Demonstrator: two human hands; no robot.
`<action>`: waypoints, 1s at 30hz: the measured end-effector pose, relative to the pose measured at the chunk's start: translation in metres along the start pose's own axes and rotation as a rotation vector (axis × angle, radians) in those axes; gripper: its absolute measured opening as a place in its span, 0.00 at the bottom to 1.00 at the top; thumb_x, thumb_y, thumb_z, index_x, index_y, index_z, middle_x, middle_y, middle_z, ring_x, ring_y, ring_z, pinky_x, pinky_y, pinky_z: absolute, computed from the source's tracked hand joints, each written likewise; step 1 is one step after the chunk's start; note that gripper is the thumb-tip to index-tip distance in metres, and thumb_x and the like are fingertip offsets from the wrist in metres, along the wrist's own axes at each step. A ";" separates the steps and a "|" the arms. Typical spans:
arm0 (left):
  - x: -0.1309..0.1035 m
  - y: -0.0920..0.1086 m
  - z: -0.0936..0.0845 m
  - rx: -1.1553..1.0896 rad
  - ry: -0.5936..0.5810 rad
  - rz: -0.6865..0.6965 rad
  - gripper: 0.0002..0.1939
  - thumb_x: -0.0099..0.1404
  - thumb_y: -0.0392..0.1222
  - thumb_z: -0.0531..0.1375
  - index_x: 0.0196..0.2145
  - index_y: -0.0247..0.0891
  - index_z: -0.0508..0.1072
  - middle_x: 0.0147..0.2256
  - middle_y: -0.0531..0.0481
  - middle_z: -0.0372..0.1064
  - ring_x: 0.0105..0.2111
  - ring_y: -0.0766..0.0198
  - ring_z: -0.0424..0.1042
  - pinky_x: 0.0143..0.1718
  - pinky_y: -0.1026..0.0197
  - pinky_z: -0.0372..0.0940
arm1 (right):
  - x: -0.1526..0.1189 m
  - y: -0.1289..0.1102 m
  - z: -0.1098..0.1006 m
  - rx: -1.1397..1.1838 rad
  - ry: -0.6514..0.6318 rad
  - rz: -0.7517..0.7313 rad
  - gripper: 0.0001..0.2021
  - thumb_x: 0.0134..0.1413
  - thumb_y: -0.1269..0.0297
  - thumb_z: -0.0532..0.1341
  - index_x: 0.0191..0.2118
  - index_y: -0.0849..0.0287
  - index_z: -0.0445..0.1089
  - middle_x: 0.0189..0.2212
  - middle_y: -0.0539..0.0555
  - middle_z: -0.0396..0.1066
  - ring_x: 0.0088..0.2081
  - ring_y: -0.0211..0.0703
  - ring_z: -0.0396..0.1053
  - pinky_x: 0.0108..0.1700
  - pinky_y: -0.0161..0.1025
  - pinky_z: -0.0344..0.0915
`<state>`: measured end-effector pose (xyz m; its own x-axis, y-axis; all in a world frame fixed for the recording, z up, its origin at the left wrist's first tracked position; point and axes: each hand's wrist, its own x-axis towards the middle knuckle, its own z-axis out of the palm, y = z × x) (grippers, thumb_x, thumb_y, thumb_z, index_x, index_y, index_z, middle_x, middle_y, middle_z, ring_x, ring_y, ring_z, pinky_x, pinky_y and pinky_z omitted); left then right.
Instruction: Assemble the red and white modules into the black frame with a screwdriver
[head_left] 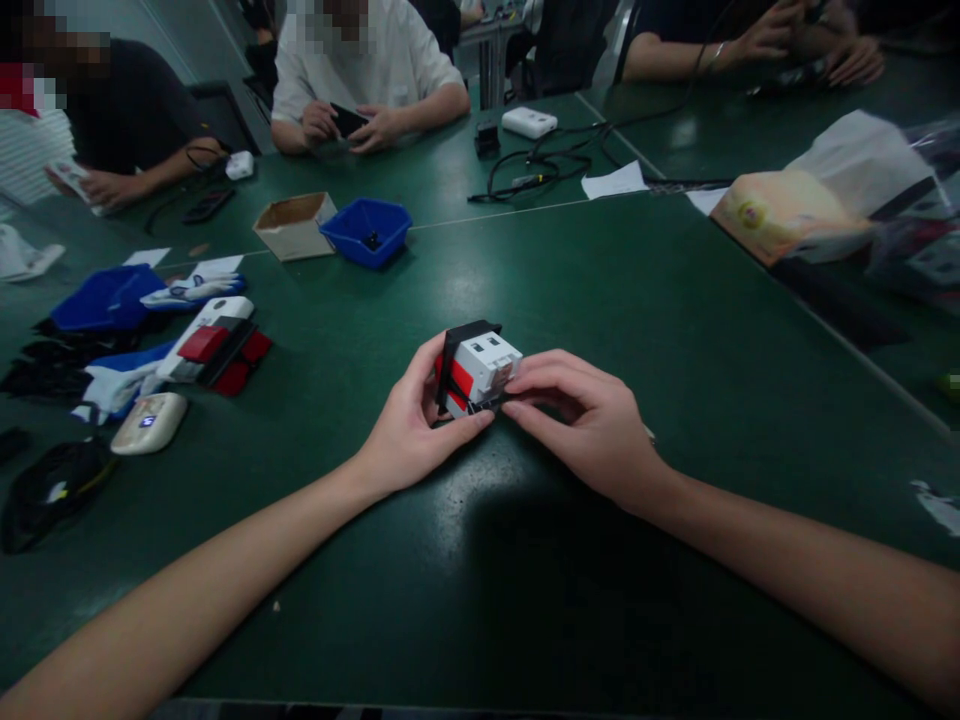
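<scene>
Dark green tabletop (360,620) under dim light, slightly shiny, runs right up to a few other people sitting across from me. Closest in, both my forearms rest across it. Left hand (405,430) has a firm grip on a boxy white, red and black device (491,360), tilted, right around the middle of the table. Right hand (600,425) is up against its right side with thumb and fingertips drawn together; can't tell if they're actually pinching anything.

Off to the left there's a rounded beige gadget with a small lit display (150,425), with a coiled black cable (56,485) just beside it, then some white-and-blue gloves (199,288) further back. Past those, an open tan cardboard box (296,232) touches a blue plastic tray (360,235) with small black bits inside. Way back, a person in a white shirt (375,65) is holding a flat dark object (349,120).
</scene>
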<state>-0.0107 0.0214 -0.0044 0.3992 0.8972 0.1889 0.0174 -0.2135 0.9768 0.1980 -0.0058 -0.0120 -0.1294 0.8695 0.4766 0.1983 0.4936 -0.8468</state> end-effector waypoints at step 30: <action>-0.002 0.002 -0.003 0.148 0.030 -0.014 0.34 0.63 0.48 0.69 0.63 0.37 0.62 0.57 0.38 0.72 0.53 0.47 0.76 0.55 0.49 0.73 | 0.002 0.003 0.001 0.180 -0.053 0.284 0.07 0.57 0.62 0.70 0.40 0.58 0.81 0.29 0.53 0.81 0.29 0.44 0.81 0.37 0.40 0.82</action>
<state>-0.0138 0.0202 -0.0029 0.3701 0.9112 0.1807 0.1587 -0.2537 0.9542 0.1976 -0.0025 -0.0135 -0.1446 0.9677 0.2065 0.0597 0.2168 -0.9744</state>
